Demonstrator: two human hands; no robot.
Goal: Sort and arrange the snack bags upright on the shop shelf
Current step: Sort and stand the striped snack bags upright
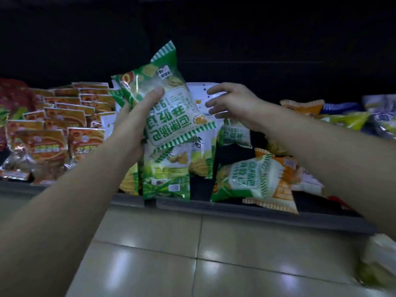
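Note:
My left hand (137,116) grips a green-and-white snack bag (173,108) by its left edge, thumb across the front; the bag is tilted and its print reads upside down. It hangs above the shelf (192,203). My right hand (231,101) hovers just right of the bag with fingers spread, holding nothing. Below the held bag, green bags (166,174) stand upright at the shelf front. Another green-and-white bag (246,179) lies tipped on its side to the right, over an orange-striped bag (280,194).
Rows of orange snack bags (55,133) stand upright on the left of the shelf. Yellow-green and blue bags (351,118) lie jumbled at the far right. Pale floor tiles (192,254) run beneath the shelf edge. A blurred pale bag (379,262) sits at the lower right.

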